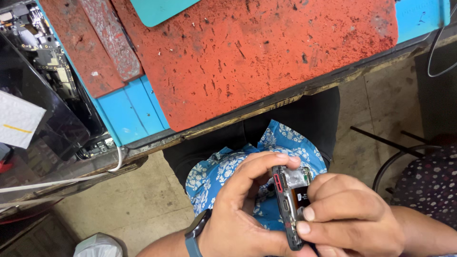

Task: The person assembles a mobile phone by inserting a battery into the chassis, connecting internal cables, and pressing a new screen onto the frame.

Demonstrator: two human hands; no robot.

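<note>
— Which way is that phone lying?

— I've got the opened phone edge-on to me, low over my lap, below the counter edge. Its long axis runs nearly straight away from me, the far end tipped a little to the left. The dark side frame faces my left hand, the open inside with the orange part faces my right hand.

— And your hands?

— Left hand is grasping the phone, fingers curled over the far end, thumb near the frame. Right hand grips it too, fingertips pressed against the open side. There's a dark watch on my left wrist.

— Any labels or packaging about?

— A white slip with a yellow stripe lies at the far left on a dark glass panel, beside an exposed circuit board. A white plastic bag sits on the floor, lower left; I can't tell what's in it.

— On the counter?

— A worn red mat over blue sheets, and a white cable trailing off the edge.
</note>
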